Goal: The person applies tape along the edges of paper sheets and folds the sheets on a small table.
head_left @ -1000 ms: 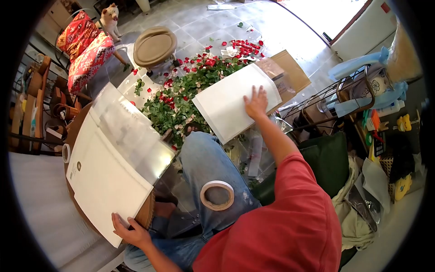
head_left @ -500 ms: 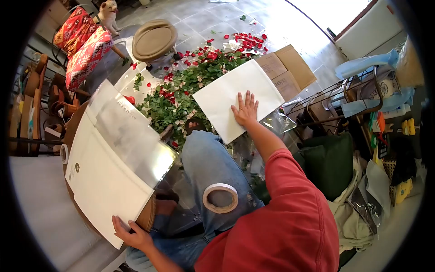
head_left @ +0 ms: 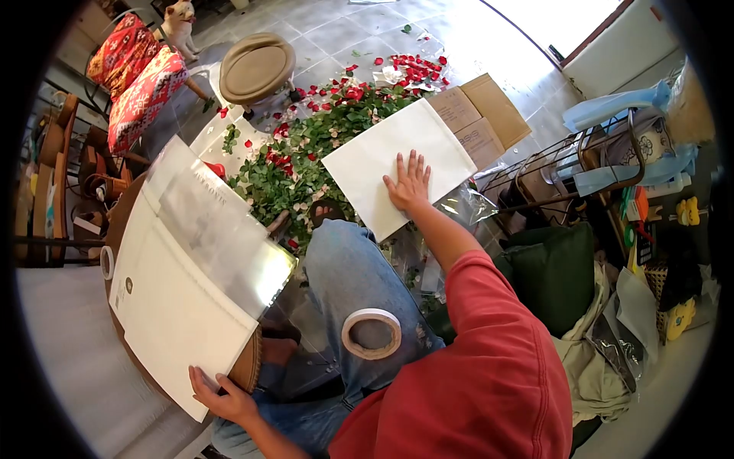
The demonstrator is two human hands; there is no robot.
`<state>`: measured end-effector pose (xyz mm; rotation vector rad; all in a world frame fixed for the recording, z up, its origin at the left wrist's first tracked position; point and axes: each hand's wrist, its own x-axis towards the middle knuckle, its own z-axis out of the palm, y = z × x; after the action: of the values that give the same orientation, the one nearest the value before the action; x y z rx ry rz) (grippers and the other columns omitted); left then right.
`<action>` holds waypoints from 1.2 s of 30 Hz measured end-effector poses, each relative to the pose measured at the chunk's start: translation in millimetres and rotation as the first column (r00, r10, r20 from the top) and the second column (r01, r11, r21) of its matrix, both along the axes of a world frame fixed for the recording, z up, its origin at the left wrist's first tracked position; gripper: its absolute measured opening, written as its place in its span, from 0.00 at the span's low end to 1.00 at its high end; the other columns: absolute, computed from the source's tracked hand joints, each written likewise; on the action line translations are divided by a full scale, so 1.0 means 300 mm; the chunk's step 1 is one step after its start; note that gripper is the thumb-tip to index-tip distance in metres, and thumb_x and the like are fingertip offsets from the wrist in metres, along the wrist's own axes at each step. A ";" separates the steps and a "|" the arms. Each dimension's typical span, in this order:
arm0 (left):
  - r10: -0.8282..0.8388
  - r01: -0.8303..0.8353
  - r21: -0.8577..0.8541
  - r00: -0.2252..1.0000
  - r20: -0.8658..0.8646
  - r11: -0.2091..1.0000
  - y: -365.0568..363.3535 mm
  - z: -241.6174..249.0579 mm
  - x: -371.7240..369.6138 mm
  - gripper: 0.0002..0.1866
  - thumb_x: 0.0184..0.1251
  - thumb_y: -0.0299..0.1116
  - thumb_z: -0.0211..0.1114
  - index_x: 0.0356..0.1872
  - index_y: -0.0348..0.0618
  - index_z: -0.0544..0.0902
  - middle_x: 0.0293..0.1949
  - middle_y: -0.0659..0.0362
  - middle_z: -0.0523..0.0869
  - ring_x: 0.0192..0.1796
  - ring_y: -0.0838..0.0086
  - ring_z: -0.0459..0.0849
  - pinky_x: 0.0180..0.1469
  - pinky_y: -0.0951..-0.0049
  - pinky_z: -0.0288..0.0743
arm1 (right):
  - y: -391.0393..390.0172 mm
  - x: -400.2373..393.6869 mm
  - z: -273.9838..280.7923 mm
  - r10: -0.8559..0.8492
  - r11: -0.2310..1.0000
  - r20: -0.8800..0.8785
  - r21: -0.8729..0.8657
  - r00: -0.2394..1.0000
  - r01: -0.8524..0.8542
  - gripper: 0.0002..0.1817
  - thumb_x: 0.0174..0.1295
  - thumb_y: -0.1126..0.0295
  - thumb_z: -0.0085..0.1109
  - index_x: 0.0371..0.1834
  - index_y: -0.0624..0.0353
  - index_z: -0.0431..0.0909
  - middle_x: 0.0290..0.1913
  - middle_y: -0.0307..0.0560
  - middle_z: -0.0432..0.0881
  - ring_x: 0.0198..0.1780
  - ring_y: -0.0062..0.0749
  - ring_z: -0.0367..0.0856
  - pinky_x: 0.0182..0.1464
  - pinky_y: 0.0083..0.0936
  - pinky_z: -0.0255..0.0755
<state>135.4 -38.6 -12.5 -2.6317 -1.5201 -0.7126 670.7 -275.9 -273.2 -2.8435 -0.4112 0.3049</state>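
Note:
My right hand [head_left: 408,183] lies flat with fingers spread on a stack of white sheets [head_left: 375,164], which rests beside an open cardboard box [head_left: 489,118]. At the lower left my left hand [head_left: 223,394] touches the bottom corner of a long white sheet [head_left: 180,306] on a round brown table [head_left: 248,363]; its thumb and fingers are apart. Clear printed plastic film [head_left: 218,229] overlaps that sheet's upper edge. A roll of tape [head_left: 371,334] sits on my jeans-covered thigh, and another roll [head_left: 107,262] stands at the table's left edge.
Green leaves and red petals [head_left: 306,157] are heaped on the tiled floor. Behind them is a round brown stool [head_left: 257,67]. A dog [head_left: 178,29] sits near a chair with a red patterned cushion [head_left: 145,107]. At right are a metal rack [head_left: 566,164] and a dark green cushion [head_left: 550,279].
My right hand has shifted very slightly left on the white stack. The view has moved a little; my left hand stays in the same place.

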 end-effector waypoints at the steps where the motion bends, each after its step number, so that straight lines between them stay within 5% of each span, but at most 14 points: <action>1: 0.001 -0.001 0.006 1.000 -0.003 1.000 0.001 -0.001 0.001 0.24 0.80 0.34 0.59 0.72 0.36 0.78 0.74 0.46 0.80 0.76 0.50 0.75 0.82 0.49 0.57 | 0.012 -0.009 0.010 0.000 1.000 0.002 -0.001 1.000 0.000 0.47 0.79 0.35 0.41 0.92 0.46 0.43 0.92 0.58 0.32 0.91 0.57 0.26 0.87 0.60 0.21; 6: -0.009 0.009 0.012 1.000 0.002 1.000 -0.001 0.001 0.009 0.24 0.80 0.33 0.59 0.72 0.36 0.78 0.74 0.46 0.80 0.76 0.50 0.76 0.81 0.51 0.59 | 0.103 -0.157 0.082 0.359 0.932 0.114 0.013 0.926 -0.363 0.58 0.71 0.30 0.52 0.92 0.56 0.42 0.91 0.64 0.33 0.91 0.62 0.29 0.87 0.61 0.26; 10: -0.012 0.012 -0.002 0.999 0.036 1.000 0.008 -0.013 -0.007 0.24 0.79 0.36 0.59 0.71 0.37 0.78 0.74 0.47 0.79 0.77 0.50 0.76 0.82 0.44 0.54 | 0.170 -0.236 0.015 0.441 0.891 0.088 0.075 0.893 -0.447 0.66 0.62 0.29 0.64 0.91 0.57 0.42 0.90 0.69 0.35 0.90 0.66 0.30 0.86 0.65 0.29; 12: -0.002 0.003 -0.016 0.999 0.052 1.000 0.012 -0.017 -0.016 0.25 0.80 0.39 0.59 0.72 0.38 0.79 0.75 0.49 0.79 0.77 0.51 0.75 0.84 0.37 0.48 | 0.207 -0.251 -0.032 0.410 0.912 0.132 -0.087 0.902 -0.402 0.67 0.60 0.30 0.67 0.91 0.57 0.42 0.90 0.69 0.35 0.90 0.67 0.30 0.86 0.66 0.29; 17: -0.008 0.009 -0.022 0.999 0.052 1.000 0.007 -0.014 -0.006 0.25 0.80 0.39 0.58 0.70 0.36 0.79 0.75 0.48 0.79 0.77 0.50 0.75 0.84 0.36 0.48 | 0.190 -0.242 -0.017 0.354 0.935 -0.003 -0.025 0.935 -0.354 0.54 0.69 0.45 0.58 0.92 0.55 0.42 0.91 0.64 0.34 0.91 0.64 0.29 0.87 0.64 0.29; 24: -0.014 0.015 -0.008 0.999 0.036 1.000 0.001 -0.003 0.002 0.24 0.80 0.39 0.58 0.70 0.36 0.79 0.75 0.48 0.79 0.77 0.50 0.76 0.84 0.37 0.49 | 0.166 -0.203 -0.030 0.321 0.943 0.067 0.064 0.945 -0.325 0.49 0.72 0.49 0.54 0.91 0.55 0.46 0.91 0.65 0.37 0.91 0.64 0.32 0.87 0.65 0.30; 30: -0.014 0.015 -0.022 0.998 0.062 1.000 -0.002 -0.003 0.010 0.24 0.79 0.38 0.59 0.70 0.37 0.79 0.75 0.48 0.79 0.77 0.50 0.75 0.84 0.39 0.50 | 0.183 -0.198 -0.023 0.404 0.914 0.084 0.011 0.911 -0.407 0.41 0.73 0.59 0.48 0.87 0.67 0.54 0.89 0.69 0.46 0.90 0.67 0.41 0.86 0.68 0.37; 32: -0.010 0.011 -0.022 0.998 0.069 1.000 -0.003 -0.001 0.011 0.24 0.79 0.37 0.59 0.69 0.35 0.80 0.75 0.47 0.79 0.77 0.49 0.75 0.84 0.39 0.50 | 0.187 -0.208 -0.049 0.355 0.927 0.082 0.097 0.931 -0.362 0.38 0.71 0.64 0.50 0.83 0.72 0.60 0.87 0.72 0.52 0.88 0.68 0.48 0.85 0.65 0.47; 36: -0.011 0.012 -0.016 0.999 0.045 1.000 0.011 -0.012 -0.006 0.24 0.78 0.37 0.59 0.68 0.34 0.80 0.74 0.45 0.79 0.77 0.48 0.75 0.83 0.40 0.51 | 0.193 -0.203 -0.057 0.335 0.939 0.039 0.076 0.942 -0.337 0.38 0.70 0.65 0.50 0.81 0.76 0.59 0.86 0.74 0.53 0.87 0.68 0.50 0.86 0.56 0.48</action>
<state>133.5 -35.1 -16.2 -2.6561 -1.5296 -0.7688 609.7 -218.1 -290.3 -2.6900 -0.8972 0.3065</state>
